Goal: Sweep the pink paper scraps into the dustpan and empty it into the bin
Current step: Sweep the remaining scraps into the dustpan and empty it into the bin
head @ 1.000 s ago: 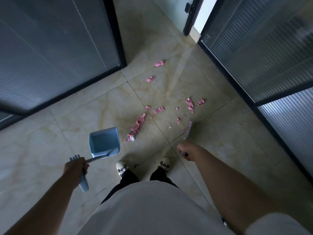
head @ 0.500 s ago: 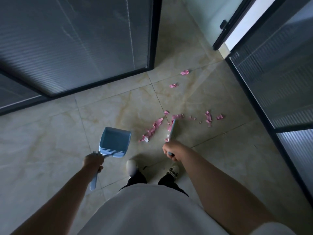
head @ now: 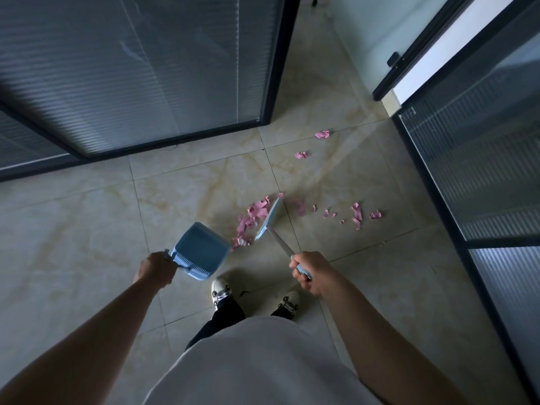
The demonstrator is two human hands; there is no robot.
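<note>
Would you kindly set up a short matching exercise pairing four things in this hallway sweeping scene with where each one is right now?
Things:
1. dustpan
2. brush
3. heap of pink scraps
4. two crumpled pink scraps

Places:
A. lying far off, near the doorway
B. held by the left hand
C. between the dustpan and the brush head
D. held by the right hand

Pairs: 1-B, 2-D, 3-C, 4-A
</note>
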